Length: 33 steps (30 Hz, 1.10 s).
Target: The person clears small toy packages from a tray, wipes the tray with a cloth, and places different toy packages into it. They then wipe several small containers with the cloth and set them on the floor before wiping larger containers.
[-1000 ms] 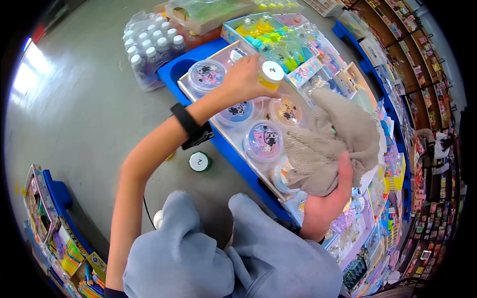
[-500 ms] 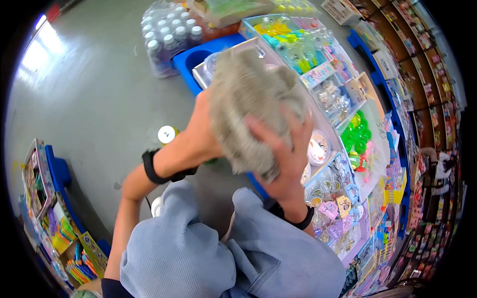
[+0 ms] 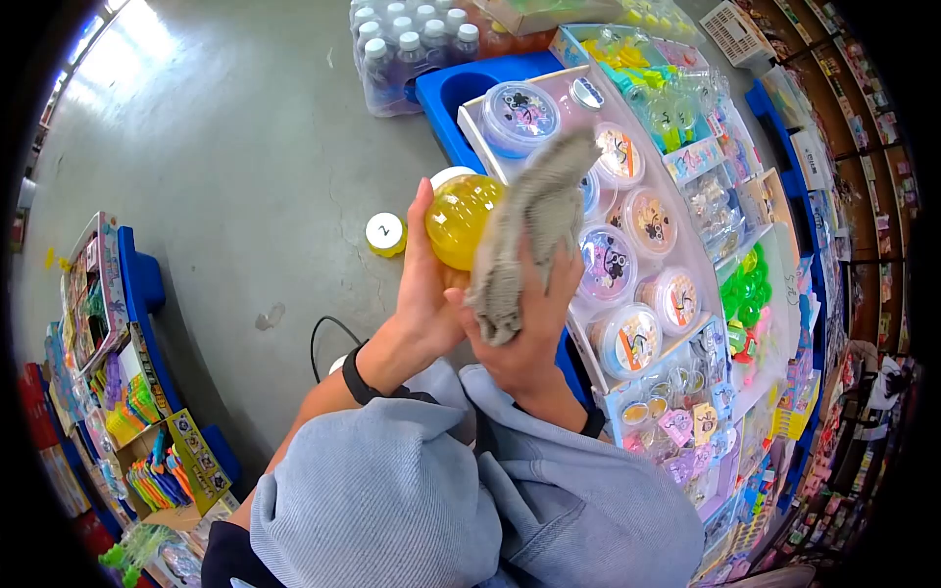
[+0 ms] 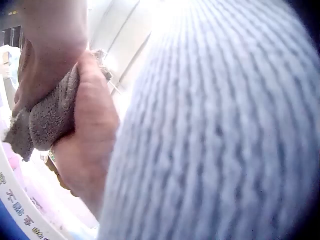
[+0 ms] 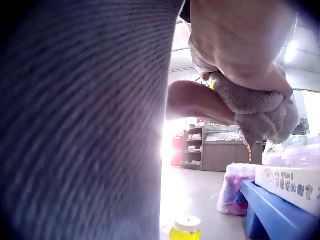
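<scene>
Left hand point(image 3: 423, 294) grasping yellow jar point(image 3: 462, 207); right hand point(image 3: 521, 338) clenched on grey cloth point(image 3: 534, 220), touching jar, above display tray point(image 3: 686, 240).

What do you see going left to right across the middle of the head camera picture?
Blue toy shelf → small jar with the numbered lid → yellow jar in the left hand → grey cloth → tray of round tubs → green toys.
</scene>
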Available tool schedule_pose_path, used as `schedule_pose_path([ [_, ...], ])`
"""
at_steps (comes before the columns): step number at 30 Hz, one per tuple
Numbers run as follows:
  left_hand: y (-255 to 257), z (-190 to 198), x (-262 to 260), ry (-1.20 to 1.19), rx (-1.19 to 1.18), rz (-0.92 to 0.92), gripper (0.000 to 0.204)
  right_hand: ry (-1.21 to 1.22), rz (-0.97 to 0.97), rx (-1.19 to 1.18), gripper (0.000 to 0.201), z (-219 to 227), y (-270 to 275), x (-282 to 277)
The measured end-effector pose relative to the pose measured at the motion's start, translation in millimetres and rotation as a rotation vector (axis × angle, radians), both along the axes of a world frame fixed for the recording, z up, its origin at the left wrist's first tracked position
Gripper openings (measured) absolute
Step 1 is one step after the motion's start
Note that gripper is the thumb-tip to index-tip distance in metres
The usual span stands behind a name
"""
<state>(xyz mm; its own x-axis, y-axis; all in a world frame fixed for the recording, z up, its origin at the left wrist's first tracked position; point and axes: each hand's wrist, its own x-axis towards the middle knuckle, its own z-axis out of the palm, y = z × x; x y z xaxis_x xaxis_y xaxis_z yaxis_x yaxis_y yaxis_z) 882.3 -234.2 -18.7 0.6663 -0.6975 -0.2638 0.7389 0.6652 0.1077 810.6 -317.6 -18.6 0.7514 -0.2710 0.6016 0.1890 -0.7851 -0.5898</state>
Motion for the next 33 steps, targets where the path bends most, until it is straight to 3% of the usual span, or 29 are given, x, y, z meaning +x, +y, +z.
schedule_pose_path([
  [1, 0.2, -3.8, -0.3, 0.004, -0.11, -0.036, 0.06, 0.004, -0.002, 0.003, 0.051, -1.9, 0.9, 0.5],
  [3, 4.2, -13.2, -0.1, 0.038, -0.142, -0.031, 0.062, 0.007, 0.023, -0.264, 0.045, -5.7, 2.4, 4.2],
  [6, 12.3, -24.2, -1.9, 0.103, -0.44, -0.039, 0.062, 0.019, 0.065, -0.285, 0.043, -8.8, 4.6, 2.4],
  [7, 14.9, -28.6, -0.9, 0.105, -0.435, -0.033, 0.062, 0.055, 0.091, -0.3, 0.042, -8.2, 4.5, 0.2],
  [11, 30.8, -37.5, 3.1, 0.186, -0.219, -0.056, 0.057, 0.176, 0.062, -0.276, 0.04, -10.6, -2.5, -6.7],
  [13, 51.9, -44.7, 7.5, -0.102, -0.079, 0.069, 0.048, 0.307, -0.042, -0.093, 0.037, -23.5, -11.8, -9.8],
  [14, 57.9, -40.6, 5.9, -0.151, 0.173, 0.267, 0.043, 0.34, -0.065, 0.067, 0.032, -26.2, -17.0, -13.7],
  [15, 69.1, -43.3, 4.5, -0.314, 0.364, 0.361, 0.042, 0.344, -0.063, 0.071, 0.032, -25.6, -21.2, -19.0],
  [16, 82.8, -47.7, 4.5, -0.477, 0.557, 0.457, 0.042, 0.338, -0.098, 0.236, 0.031, -23.7, -25.0, -24.0],
  [17, 94.1, -53.6, 5.4, -0.473, 0.563, 0.462, 0.042, 0.332, -0.132, 0.402, 0.029, -22.0, -27.1, -27.0],
  [19, 116.6, -70.9, 4.6, -0.642, 1.061, 0.608, 0.045, 0.334, -0.129, 0.494, 0.029, -14.4, -27.1, -31.6],
  [20, 127.1, -83.2, 6.6, -0.644, 1.064, 0.606, 0.045, 0.323, -0.137, 0.58, 0.028, -10.6, -26.7, -31.9],
  [22, 142.6, -112.3, 14.4, -1.069, 1.859, 0.537, 0.052, 0.284, -0.114, 0.514, 0.029, -4.5, -24.9, -31.4],
  [23, 145.5, -123.3, 17.1, -1.081, 1.842, 0.535, 0.052, 0.249, -0.09, 0.438, 0.03, -2.2, -25.2, -31.7],
  [25, 149.1, -145.3, 16.6, -1.296, 1.914, 0.327, 0.058, 0.217, -0.101, 0.444, 0.03, 0.5, -24.7, -32.9],
  [29, 145.7, -164.6, 21.9, -1.362, 1.712, 0.288, 0.058, 0.103, -0.086, 0.364, 0.032, 7.7, -28.9, -35.6],
  [31, 147.9, -166.9, 28.1, -1.42, 1.713, 0.217, 0.06, 0.159, -0.146, 0.437, 0.035, 2.9, -35.7, -47.3],
  [33, 148.8, -168.7, 32.8, -1.479, 1.723, 0.149, 0.062, -0.041, -0.306, 0.508, 0.037, -1.2, -45.4, -54.1],
])
